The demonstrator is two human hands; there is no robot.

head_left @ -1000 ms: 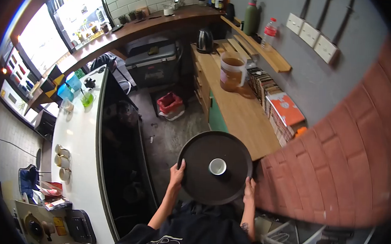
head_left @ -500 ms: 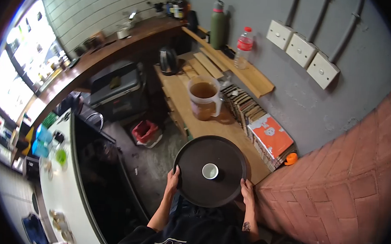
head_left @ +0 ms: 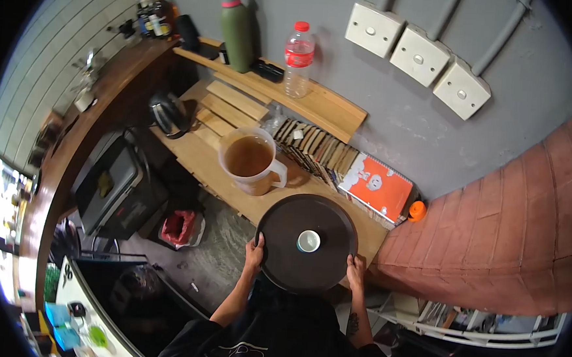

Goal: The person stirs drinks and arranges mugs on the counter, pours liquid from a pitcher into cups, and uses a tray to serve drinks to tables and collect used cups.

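Note:
A round dark brown tray [head_left: 287, 264] is held level in front of my body. My left hand [head_left: 254, 251] grips its left rim, thumb on top. On the right rim, my right hand [head_left: 356, 269] is closed in the same way. A small white cup [head_left: 308, 241] stands on the tray, right of its middle, and its contents are too small to make out. Just past the tray's far edge, a clear pitcher [head_left: 250, 160] of brown liquid rests on the wooden counter [head_left: 208, 174], its handle to the right.
Books [head_left: 317, 151] and an orange notebook [head_left: 377, 186] line the wall. A green bottle [head_left: 237, 35] and plastic bottle [head_left: 299, 61] stand on a ledge. A kettle [head_left: 169, 114] is at the far left. A red-lined bin [head_left: 181, 228] is on the floor. Brick [head_left: 478, 242] juts out at right.
My view has swung right, towards the wall and the wooden counter. The pitcher and books appear nearer. Both hands still hold the tray, with the cup on it.

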